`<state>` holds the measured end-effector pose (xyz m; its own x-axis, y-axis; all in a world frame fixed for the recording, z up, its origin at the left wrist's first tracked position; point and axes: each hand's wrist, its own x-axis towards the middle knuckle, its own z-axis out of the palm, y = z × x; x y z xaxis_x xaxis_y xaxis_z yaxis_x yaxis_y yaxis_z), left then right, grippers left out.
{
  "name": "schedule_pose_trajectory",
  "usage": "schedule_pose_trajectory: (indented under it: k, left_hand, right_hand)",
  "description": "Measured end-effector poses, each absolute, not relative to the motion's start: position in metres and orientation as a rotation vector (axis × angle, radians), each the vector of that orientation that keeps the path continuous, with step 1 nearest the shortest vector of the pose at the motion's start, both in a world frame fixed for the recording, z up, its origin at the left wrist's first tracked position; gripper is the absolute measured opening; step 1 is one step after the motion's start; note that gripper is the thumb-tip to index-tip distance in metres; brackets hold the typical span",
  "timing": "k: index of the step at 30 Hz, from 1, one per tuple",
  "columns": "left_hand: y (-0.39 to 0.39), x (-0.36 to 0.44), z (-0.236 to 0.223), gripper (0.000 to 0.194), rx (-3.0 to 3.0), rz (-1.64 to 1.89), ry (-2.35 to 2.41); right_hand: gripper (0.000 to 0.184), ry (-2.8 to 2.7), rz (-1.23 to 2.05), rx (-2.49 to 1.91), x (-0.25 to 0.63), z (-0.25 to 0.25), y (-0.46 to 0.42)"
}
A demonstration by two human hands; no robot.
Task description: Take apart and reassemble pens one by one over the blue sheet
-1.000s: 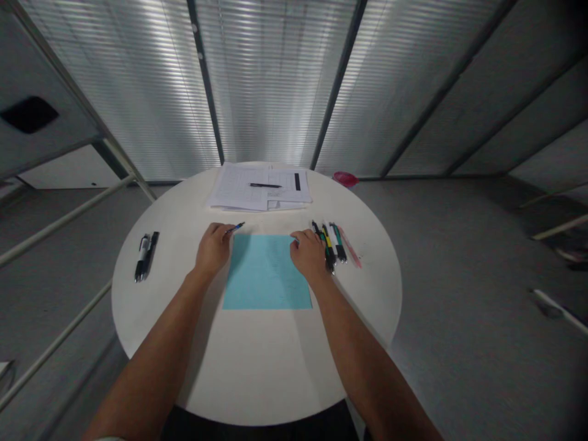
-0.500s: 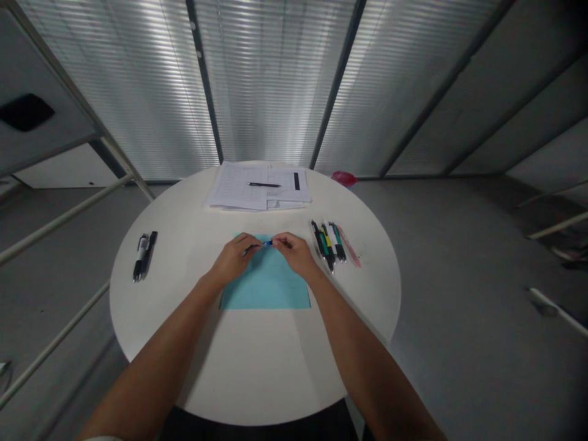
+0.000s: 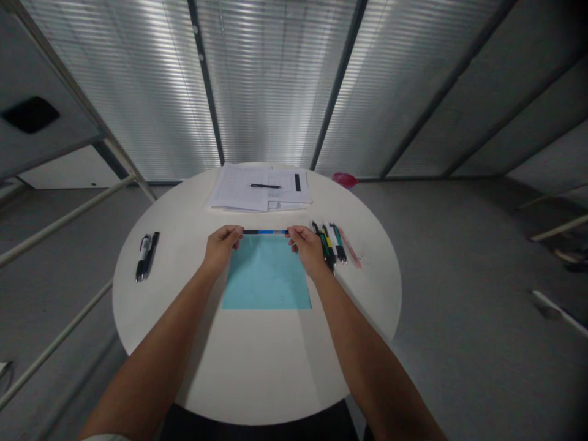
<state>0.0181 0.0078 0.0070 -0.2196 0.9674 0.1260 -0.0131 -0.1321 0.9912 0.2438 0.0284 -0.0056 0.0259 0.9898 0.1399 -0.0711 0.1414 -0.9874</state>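
A blue and black pen (image 3: 265, 232) lies level between my hands, over the far edge of a light blue sheet (image 3: 267, 275). My left hand (image 3: 220, 248) pinches its black end between thumb and fingers. Its blue end is pinched by my right hand (image 3: 307, 245), so both hands are closed on it. Several pens (image 3: 339, 245) with black, green, yellow and white parts lie side by side just right of my right hand. Farther out to the left, a black pen with a whitish barrel (image 3: 142, 257) rests against another black pen (image 3: 150, 254).
The round white table (image 3: 257, 367) holds all of this. At its far side is a stack of papers (image 3: 239, 187) with a black pen (image 3: 265, 185) on top. A pink object (image 3: 344, 179) shows beyond the far right edge. Metal rails (image 3: 68, 220) stand at the left.
My hands have moved apart, the left to the left and the right to the right. The pen between them now shows along its length, held by its two ends slightly farther away.
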Motion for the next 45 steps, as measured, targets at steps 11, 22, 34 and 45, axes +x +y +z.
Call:
schedule_pose_trajectory:
  k: [11, 22, 34, 45]
  left_hand:
    - [0.0088, 0.0186, 0.0017, 0.021, 0.958, 1.46, 1.01]
    - [0.0085, 0.0188, 0.0032, 0.021, 0.932, 1.434, 1.014]
    - [0.0095, 0.0185, 0.0037, 0.022, 0.918, 1.423, 1.016]
    - [0.009, 0.0183, 0.0046, 0.022, 0.885, 1.41, 1.026]
  right_hand:
    - [0.027, -1.081, 1.198, -1.009, 0.2469, -0.0101, 0.0306]
    - [0.027, -1.077, 1.184, -1.038, 0.2459, -0.011, 0.0335]
    - [0.027, -1.095, 1.174, -1.012, 0.246, -0.0119, 0.0338]
    - [0.027, -1.075, 1.203, -1.01, 0.2459, -0.0096, 0.0318]
